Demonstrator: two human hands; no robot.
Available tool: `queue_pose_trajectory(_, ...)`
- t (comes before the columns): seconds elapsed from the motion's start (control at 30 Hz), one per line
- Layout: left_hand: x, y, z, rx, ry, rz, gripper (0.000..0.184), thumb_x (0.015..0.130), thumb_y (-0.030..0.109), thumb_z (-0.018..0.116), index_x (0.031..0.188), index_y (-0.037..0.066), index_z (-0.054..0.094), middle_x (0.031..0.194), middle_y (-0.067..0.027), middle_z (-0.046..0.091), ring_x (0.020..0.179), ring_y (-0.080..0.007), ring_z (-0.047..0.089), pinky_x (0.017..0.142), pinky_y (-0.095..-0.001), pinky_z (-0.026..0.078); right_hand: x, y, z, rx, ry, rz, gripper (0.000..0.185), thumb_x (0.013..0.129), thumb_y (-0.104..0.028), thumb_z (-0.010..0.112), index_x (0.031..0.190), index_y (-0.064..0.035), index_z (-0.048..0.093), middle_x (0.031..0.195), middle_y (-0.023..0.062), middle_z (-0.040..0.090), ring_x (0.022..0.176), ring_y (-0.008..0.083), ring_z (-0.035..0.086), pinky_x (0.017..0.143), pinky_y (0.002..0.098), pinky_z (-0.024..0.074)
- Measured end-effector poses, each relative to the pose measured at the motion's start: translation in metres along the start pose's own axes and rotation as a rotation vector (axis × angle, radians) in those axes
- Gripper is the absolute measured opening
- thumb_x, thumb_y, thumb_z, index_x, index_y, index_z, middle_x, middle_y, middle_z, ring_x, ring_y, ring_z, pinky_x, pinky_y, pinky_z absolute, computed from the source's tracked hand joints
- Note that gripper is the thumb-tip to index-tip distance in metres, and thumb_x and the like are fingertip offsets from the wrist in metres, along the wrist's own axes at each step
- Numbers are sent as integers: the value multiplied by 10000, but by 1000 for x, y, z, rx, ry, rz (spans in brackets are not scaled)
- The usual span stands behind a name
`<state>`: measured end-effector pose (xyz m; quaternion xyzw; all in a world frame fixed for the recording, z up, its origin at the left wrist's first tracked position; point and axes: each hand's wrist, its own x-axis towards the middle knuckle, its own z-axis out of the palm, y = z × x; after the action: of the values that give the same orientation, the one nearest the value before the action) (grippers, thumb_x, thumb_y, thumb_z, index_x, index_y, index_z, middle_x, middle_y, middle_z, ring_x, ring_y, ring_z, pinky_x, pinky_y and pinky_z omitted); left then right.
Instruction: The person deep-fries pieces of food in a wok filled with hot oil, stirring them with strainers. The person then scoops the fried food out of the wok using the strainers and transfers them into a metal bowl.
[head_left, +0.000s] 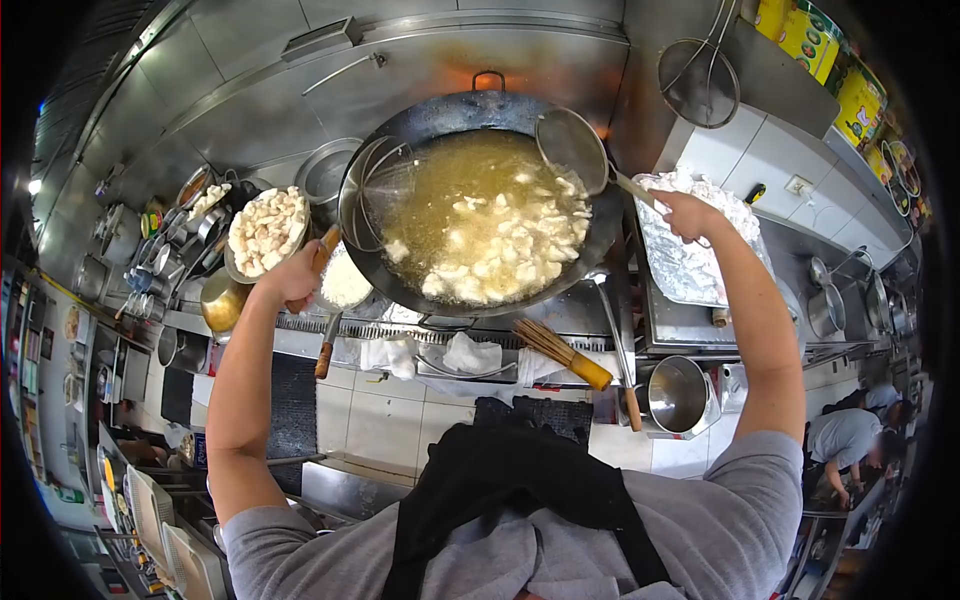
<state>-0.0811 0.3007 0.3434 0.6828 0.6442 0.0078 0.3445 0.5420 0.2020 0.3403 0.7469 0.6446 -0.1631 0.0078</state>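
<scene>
A large dark wok (pixel 430 118) holds yellowish oil with many pale pieces (pixel 500 245) in it, mostly towards the right and front. My left hand (pixel 290 275) is closed round the wooden handle of a wire skimmer (pixel 388 185), whose round head sits at the wok's left side. At the right, my right hand (pixel 685 215) grips the handle of a mesh strainer (pixel 572 150), held over the wok's upper right rim. A bowl of pale chunks (pixel 268 232) is just beyond my left hand. Near my right hand lies a metal tray (pixel 690 285) with white, powdery pieces.
A bamboo brush (pixel 565 355) and a long-handled ladle (pixel 622 350) lie in front of the wok. A metal pot (pixel 677 393) stands at the front right. Another strainer (pixel 698 83) hangs above. A co-worker (pixel 843 440) bends over at the far right.
</scene>
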Motion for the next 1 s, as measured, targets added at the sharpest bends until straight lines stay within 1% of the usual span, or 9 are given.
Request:
queue_pose_trajectory(0.07, 11, -20, 15, -162, -143, -40, 748, 775, -28, 537, 1453, 142, 269, 715, -83, 530, 510, -164, 518, 417, -316, 442, -19, -12, -1, 246, -215, 116, 614, 943, -64, 487, 1502, -197, 272, 683, 79, 574, 461, 167, 568, 434, 313, 457)
queue_pose_trajectory(0.27, 13, -25, 49, -494, -571, -132, 507, 812, -2, 540, 1281, 117, 386, 732, -84, 526, 560, -160, 525, 464, -320, 461, -88, -43, 25, 582, -325, 251, 593, 964, -76, 470, 1506, -102, 233, 669, 55, 510, 490, 134, 458, 449, 285, 410)
queue_pose_trajectory(0.5, 34, -2, 100, -601, -790, -38, 383, 840, 31, 543, 1189, 76, 393, 740, -70, 514, 521, -124, 492, 422, -278, 424, -136, -111, 102, 1118, -290, 298, 639, 933, -31, 463, 1508, -135, 205, 651, 3, 420, 499, 89, 368, 404, 239, 318)
queue_pose_trajectory(0.6, 47, 10, 127, -584, -807, 7, 239, 837, 36, 600, 1009, 54, 436, 701, -51, 508, 515, -114, 484, 419, -279, 419, -129, -142, 131, 1089, -201, 271, 641, 926, -57, 501, 1500, -124, 223, 630, -2, 395, 530, 87, 385, 407, 242, 322)
queue_pose_trajectory(0.67, 54, 11, 135, -651, -800, 31, 212, 842, 36, 602, 984, 48, 446, 695, -53, 511, 515, -115, 486, 421, -281, 422, -118, -157, 138, 797, -172, 207, 639, 910, -71, 524, 1485, -107, 247, 637, 85, 533, 578, 181, 554, 446, 346, 421)
queue_pose_trajectory(0.7, 56, 11, 134, -721, -795, 50, 186, 847, 35, 604, 959, 43, 456, 689, -55, 515, 514, -116, 489, 423, -282, 426, -108, -156, 150, 798, -160, 200, 639, 910, -71, 524, 1485, -107, 247, 637, 85, 533, 578, 181, 554, 446, 346, 421)
queue_pose_trajectory(0.77, 62, 12, 131, -767, -793, 49, 155, 855, 23, 596, 934, 22, 463, 674, -65, 517, 511, -127, 495, 425, -290, 427, -94, -170, 156, 164, 82, -16, 617, 902, -62, 493, 1471, -86, 255, 842, 230, 663, 739, 341, 675, 638, 467, 522)
queue_pose_trajectory(0.8, 65, 15, 136, -799, -756, 68, 141, 856, 19, 596, 917, 15, 469, 673, -69, 517, 508, -131, 495, 425, -292, 425, -89, -173, 154, 125, 22, 47, 655, 866, -62, 514, 1469, -74, 258, 923, 281, 663, 858, 411, 666, 726, 511, 517)
queue_pose_trajectory(1.0, 114, 53, 177, -1072, -825, 94, 91, 871, 15, 560, 855, 19, 471, 663, -64, 502, 537, -145, 491, 471, -287, 415, -78, -242, 128, -193, 6, 94, 684, 820, -47, 499, 1469, -67, 282, 887, 238, 684, 826, 386, 681, 728, 487, 533)
